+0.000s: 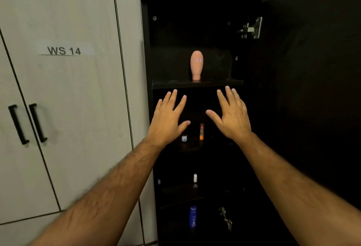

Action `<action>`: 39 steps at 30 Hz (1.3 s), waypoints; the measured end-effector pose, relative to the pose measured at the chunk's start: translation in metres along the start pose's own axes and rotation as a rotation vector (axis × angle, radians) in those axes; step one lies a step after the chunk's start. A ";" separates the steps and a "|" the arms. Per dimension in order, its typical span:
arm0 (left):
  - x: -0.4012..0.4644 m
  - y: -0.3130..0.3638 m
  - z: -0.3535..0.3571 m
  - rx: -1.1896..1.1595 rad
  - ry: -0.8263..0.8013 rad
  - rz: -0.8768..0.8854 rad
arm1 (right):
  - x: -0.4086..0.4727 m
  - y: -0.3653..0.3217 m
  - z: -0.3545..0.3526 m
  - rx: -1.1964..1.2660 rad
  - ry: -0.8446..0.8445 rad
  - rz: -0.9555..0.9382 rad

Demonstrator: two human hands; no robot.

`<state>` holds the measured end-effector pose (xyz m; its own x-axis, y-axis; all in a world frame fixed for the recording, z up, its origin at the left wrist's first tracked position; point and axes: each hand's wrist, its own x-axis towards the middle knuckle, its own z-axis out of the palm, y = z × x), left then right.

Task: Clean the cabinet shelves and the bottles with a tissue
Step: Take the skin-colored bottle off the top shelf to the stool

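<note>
A tall black cabinet (145,50) stands open with several dark shelves. A pink bottle (196,64) stands cap-down on an upper shelf (214,83). On the shelf below are a small blue-and-white bottle (184,137) and an orange tube (201,131). Lower down stand a small white bottle (195,180) and, lower still, a blue bottle (193,216). My left hand (169,118) and my right hand (231,115) are held out with fingers spread, empty, in front of the second shelf. No tissue is in view.
The cabinet's black door (312,89) is swung open on the right, with metal hinges (252,28) near its top and another hinge (225,218) low down. Closed pale doors with black handles (27,123) and a "WS 14" label (64,50) fill the left.
</note>
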<state>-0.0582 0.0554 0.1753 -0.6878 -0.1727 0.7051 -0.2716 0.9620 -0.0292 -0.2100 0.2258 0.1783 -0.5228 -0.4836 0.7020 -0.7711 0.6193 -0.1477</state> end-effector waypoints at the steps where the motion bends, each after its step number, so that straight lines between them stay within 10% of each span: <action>1: 0.012 0.000 -0.004 -0.001 0.029 0.009 | 0.014 -0.001 -0.005 -0.005 0.020 -0.020; 18: 0.166 0.006 -0.024 -0.204 0.300 -0.232 | 0.181 0.021 -0.024 0.317 -0.016 -0.022; 27: 0.206 0.012 -0.010 -0.762 0.227 -0.649 | 0.216 0.014 -0.003 1.065 -0.319 0.188; 39: 0.214 0.015 0.006 -0.801 0.023 -0.679 | 0.217 0.008 0.018 1.065 -0.284 0.152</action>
<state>-0.2130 0.0318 0.3216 -0.5426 -0.7323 0.4115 -0.0646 0.5248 0.8488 -0.3362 0.1147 0.3166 -0.5971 -0.6565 0.4611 -0.5386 -0.0979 -0.8368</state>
